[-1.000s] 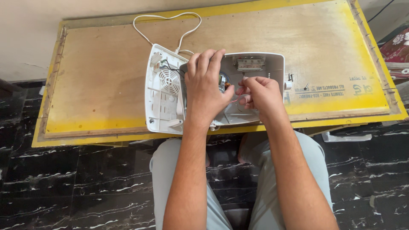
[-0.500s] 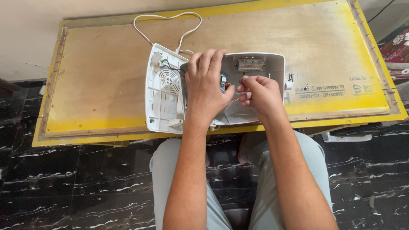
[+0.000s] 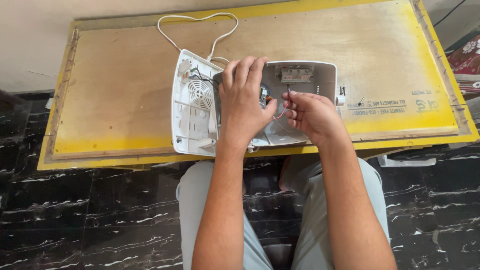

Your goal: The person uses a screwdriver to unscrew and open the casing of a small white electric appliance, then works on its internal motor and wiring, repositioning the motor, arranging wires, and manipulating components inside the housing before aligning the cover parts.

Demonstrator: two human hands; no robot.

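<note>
The opened white housing lies at the near edge of the desk, its cover beside it on the left. The left hand rests flat, fingers spread, on the housing interior. The right hand pinches a red wire inside the housing.

Dark printed marking on yellow board edge, right.

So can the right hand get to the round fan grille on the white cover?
Probably not straight away. The left hand lies flat between the right hand and the fan grille, and the right hand is pinching a red wire.
</note>
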